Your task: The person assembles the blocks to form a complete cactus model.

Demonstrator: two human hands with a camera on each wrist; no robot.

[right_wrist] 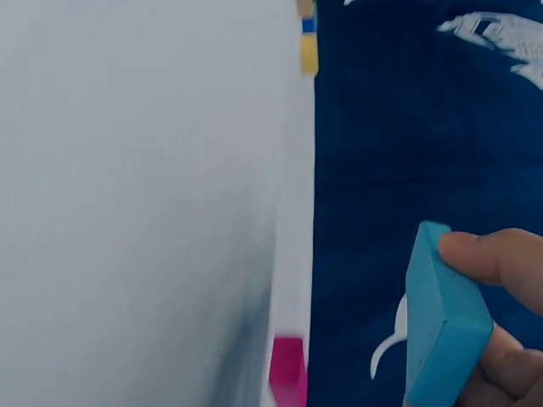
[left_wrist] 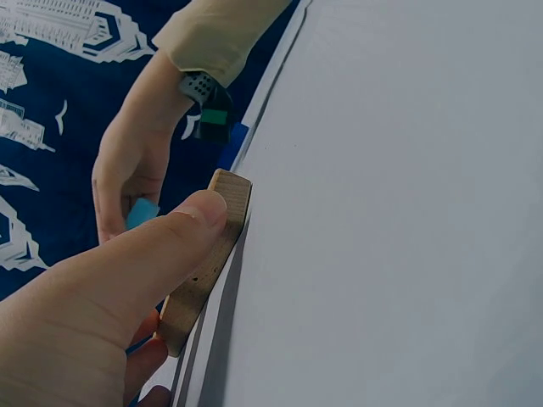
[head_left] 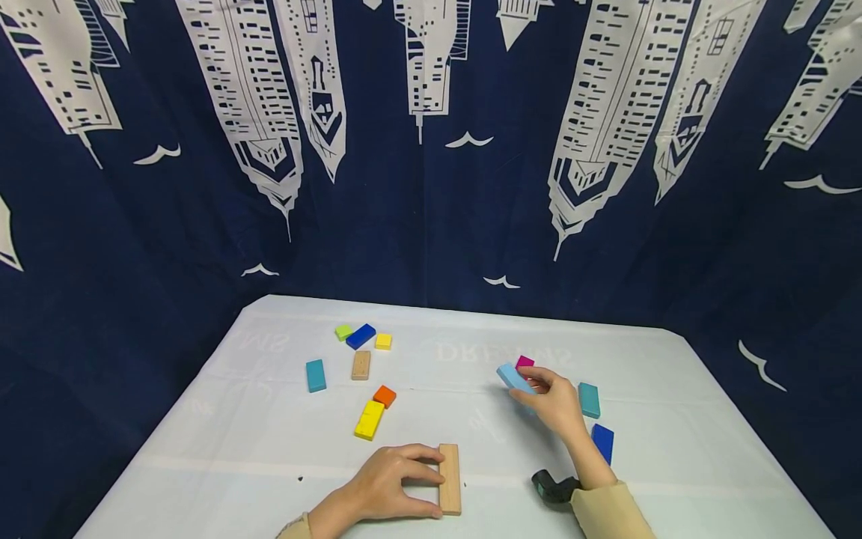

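Note:
My right hand (head_left: 555, 404) pinches a light blue block (head_left: 515, 378) between thumb and fingers, raised over the right part of the table. In the right wrist view the light blue block (right_wrist: 445, 314) is tilted in the fingertips. Just behind it on the table is a magenta block (head_left: 524, 361). Near the front, my left hand (head_left: 397, 483) holds a long plain wooden block (head_left: 450, 479) from its left side, thumb toward the near end and fingers toward the far end. The left wrist view shows the thumb against the wooden block (left_wrist: 204, 275).
Right of the right hand lie a teal block (head_left: 589, 400) and a dark blue block (head_left: 602, 443). On the left are yellow (head_left: 369, 420), orange (head_left: 384, 396), teal (head_left: 316, 376), wooden (head_left: 361, 365), blue (head_left: 361, 336), small yellow (head_left: 383, 341) and green (head_left: 343, 332) blocks. A dark cloth hangs behind.

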